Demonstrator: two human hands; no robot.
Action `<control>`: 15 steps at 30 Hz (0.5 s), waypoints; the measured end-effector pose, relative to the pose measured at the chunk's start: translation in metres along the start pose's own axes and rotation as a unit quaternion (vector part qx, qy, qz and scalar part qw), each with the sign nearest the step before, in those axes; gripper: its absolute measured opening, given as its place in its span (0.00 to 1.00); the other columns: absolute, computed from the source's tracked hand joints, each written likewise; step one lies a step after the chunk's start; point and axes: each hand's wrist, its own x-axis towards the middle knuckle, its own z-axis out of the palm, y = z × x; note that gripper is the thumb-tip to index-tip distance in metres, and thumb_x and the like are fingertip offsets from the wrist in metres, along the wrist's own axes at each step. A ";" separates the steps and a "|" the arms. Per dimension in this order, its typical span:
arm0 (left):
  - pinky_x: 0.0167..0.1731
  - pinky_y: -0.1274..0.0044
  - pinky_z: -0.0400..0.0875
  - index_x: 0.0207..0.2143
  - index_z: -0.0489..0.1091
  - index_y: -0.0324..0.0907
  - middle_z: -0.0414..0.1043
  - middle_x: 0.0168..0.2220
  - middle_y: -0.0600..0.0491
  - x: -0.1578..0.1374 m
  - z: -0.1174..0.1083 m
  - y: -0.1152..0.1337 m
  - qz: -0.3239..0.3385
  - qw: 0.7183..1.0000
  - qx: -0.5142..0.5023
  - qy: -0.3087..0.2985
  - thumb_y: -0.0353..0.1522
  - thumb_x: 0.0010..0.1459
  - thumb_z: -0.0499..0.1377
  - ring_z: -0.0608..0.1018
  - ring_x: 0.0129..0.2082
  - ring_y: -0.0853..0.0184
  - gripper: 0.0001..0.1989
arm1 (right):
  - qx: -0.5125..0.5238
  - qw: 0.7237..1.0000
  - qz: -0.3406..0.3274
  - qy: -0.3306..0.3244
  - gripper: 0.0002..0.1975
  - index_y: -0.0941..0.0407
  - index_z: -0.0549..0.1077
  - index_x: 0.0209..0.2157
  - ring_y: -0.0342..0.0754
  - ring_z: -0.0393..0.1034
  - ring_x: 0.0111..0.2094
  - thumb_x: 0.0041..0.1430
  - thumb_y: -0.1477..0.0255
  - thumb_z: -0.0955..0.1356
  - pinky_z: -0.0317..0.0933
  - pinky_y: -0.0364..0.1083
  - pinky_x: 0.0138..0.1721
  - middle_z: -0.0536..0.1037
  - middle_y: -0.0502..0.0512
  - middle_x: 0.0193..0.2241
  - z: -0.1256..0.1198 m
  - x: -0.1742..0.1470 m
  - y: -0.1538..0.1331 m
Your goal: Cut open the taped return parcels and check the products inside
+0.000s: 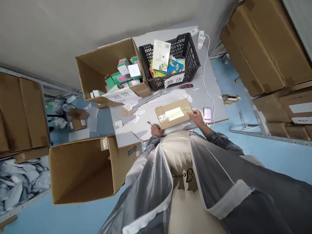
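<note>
A flat taped cardboard parcel (173,113) with a white label lies near the table's front edge. My right hand (196,117) grips its right end, thumb and fingers at the taped edge. Just off the parcel's left front corner, my left hand (156,130) is closed around a small knife (149,123), whose blade points away to the left. Most of the knife's handle is hidden in the fist. To the right of my right hand rests a phone (207,115) with a lit screen.
Behind the parcel stand a cardboard box (109,57) of small green-and-white cartons and a black crate (192,53) of booklets. A red utility knife (185,86) lies before the crate. A white cable (204,76) runs down the right. A large open box (80,169) stands at left.
</note>
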 end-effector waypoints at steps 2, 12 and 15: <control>0.69 0.55 0.76 0.66 0.68 0.37 0.72 0.70 0.23 0.005 0.004 -0.002 -0.119 0.993 -0.022 0.004 0.41 0.62 0.81 0.77 0.73 0.35 0.38 | 0.030 0.999 0.017 -0.011 0.36 0.47 0.74 0.45 0.63 0.83 0.54 0.55 0.32 0.79 0.79 0.62 0.61 0.88 0.62 0.50 0.003 0.001 0.002; 0.52 0.60 0.89 0.58 0.76 0.40 0.87 0.54 0.32 0.008 -0.022 -0.038 -0.210 0.964 -0.148 -0.070 0.41 0.68 0.74 0.91 0.56 0.46 0.23 | 0.094 0.993 0.048 -0.047 0.39 0.46 0.72 0.38 0.61 0.85 0.52 0.47 0.28 0.82 0.81 0.58 0.58 0.90 0.56 0.45 0.010 0.000 -0.001; 0.46 0.61 0.90 0.59 0.78 0.44 0.88 0.49 0.38 -0.007 -0.035 -0.048 -0.192 0.954 -0.217 -0.072 0.45 0.69 0.69 0.92 0.49 0.51 0.22 | 0.102 0.992 0.058 -0.054 0.39 0.46 0.72 0.37 0.62 0.85 0.54 0.47 0.28 0.82 0.82 0.58 0.59 0.91 0.56 0.47 0.011 -0.005 -0.005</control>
